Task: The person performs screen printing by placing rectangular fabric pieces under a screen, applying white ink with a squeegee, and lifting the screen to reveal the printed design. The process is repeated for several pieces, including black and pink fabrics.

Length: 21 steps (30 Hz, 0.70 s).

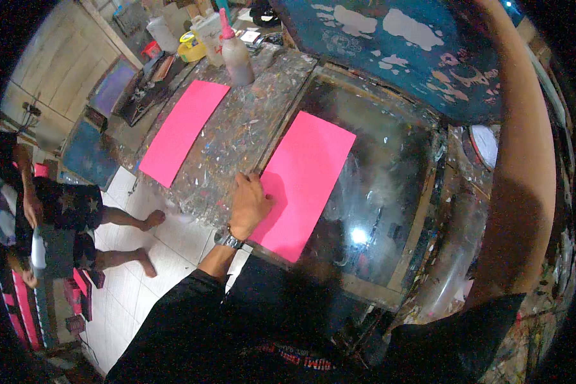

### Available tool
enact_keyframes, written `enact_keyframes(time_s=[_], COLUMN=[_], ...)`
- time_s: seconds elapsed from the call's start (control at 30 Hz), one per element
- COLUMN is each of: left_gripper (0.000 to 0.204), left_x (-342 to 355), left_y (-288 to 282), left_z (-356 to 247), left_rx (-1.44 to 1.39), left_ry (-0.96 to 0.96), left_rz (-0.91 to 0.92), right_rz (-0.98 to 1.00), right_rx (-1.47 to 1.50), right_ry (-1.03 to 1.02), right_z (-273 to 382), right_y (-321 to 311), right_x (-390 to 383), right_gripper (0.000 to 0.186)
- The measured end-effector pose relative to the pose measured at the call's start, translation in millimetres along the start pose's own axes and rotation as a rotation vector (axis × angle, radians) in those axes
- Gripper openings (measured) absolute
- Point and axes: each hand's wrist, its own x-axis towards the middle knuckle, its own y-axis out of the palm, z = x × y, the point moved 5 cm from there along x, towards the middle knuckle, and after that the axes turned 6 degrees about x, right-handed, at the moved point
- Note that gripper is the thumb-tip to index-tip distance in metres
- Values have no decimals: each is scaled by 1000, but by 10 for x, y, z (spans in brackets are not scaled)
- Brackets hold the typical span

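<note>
A bright pink sheet [310, 176] lies on the glossy dark glass-like bed [377, 211] in front of me. My left hand [249, 203], with a metal watch at its wrist, is at the sheet's left edge. Its fingers are curled there and the thumb side rests over the pink surface. A blue printing screen [390, 48] in a frame stands tilted up behind the bed, with pale patches in its mesh. My right arm rises along the right side toward the screen's upper edge; its hand is beyond the picture's top.
A second pink sheet [184, 131] lies on the paint-stained table [243, 128] to the left. Behind it stand a bottle with a pink nozzle [235, 57] and a yellow tape roll [192, 50]. Another person's bare legs [125, 219] show at the left, over white floor tiles [131, 275].
</note>
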Motion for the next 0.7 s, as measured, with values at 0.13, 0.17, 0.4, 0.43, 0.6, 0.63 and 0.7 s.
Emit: enact_keyframes(time_s=[0.13,0.17,0.4,0.43,0.6,0.63,0.7], left_gripper=[76,68,63,50,57,57,58], left_x=[107,153,199,104,143,186,244], left_y=[25,-29,-163,-14,24,55,103], left_z=[9,-6,151,323,12,-92,-298], left_rx=[-108,-79,-916,-884,-1361,-1441,-1542], left_ry=[-50,-9,-225,-70,-81,-111,-142], left_rz=[174,194,581,294,488,524,587], right_rz=[-14,1,46,46,30,20,41], right_rx=[-80,-73,-138,-114,-63,-64,-69], right_ry=[58,52,-84,-97,-47,-48,-75], right_z=[-34,-44,-122,-8,18,6,-13], right_y=[-9,-32,74,108,-17,-10,-7], right_x=[-17,-12,51,58,-173,-158,-120], right_gripper=[90,90,81,80,80,80,79])
